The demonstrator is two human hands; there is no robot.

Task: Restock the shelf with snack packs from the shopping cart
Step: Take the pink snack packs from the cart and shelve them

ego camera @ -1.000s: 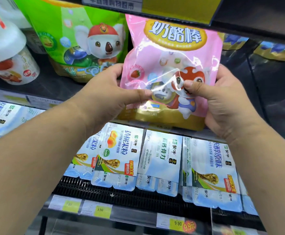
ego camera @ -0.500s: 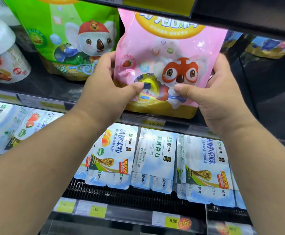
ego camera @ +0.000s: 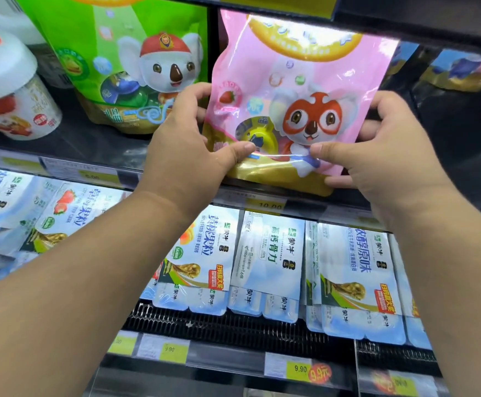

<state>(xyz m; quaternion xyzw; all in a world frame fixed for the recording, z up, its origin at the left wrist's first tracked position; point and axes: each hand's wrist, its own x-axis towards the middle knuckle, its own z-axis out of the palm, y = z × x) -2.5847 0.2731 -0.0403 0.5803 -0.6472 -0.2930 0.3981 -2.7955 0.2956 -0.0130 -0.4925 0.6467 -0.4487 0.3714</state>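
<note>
The left hand [ego camera: 187,144] and right hand [ego camera: 382,150] each pinch a lower side of the pink snack pack [ego camera: 305,90], thumbs on its front and fingers curled behind. The pack stands upright at centre frame, long axis vertical, printed face toward the camera, gold bottom edge at the front lip of the upper shelf [ego camera: 90,144]. A green pack [ego camera: 125,53] stands just left of it. Blue-and-white pouches [ego camera: 270,259] fill the tier below.

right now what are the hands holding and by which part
The pink snack pack, by its lower half: left hand at its left edge, right hand at its right edge, thumbs on the front.
</note>
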